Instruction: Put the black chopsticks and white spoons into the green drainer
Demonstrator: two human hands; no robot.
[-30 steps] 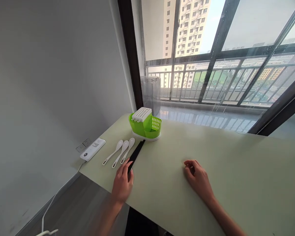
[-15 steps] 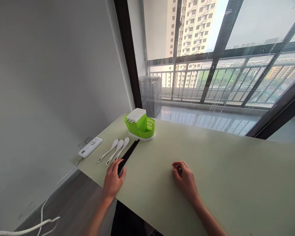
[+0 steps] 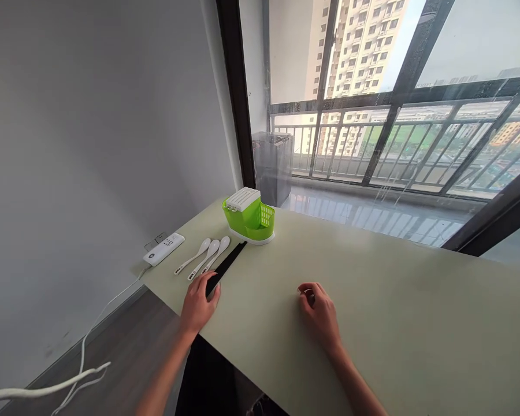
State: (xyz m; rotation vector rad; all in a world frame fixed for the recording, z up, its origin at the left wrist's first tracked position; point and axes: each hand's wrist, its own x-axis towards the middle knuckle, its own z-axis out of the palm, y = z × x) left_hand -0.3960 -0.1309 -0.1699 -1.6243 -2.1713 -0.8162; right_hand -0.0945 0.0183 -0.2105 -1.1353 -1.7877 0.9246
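Black chopsticks (image 3: 230,261), near ends pinched in my left hand (image 3: 197,303), lie beside three white spoons (image 3: 214,248); my right hand (image 3: 321,315) rests half-curled on the worktop (image 3: 398,323).

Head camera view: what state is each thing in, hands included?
Black chopsticks, lying together
Left hand, around the chopsticks' near end; firmness unclear
Right hand, loosely curled, nothing visibly held
White spoons, lying side by side
Green caddy, upright, slotted white top on
White power strip, lying flat
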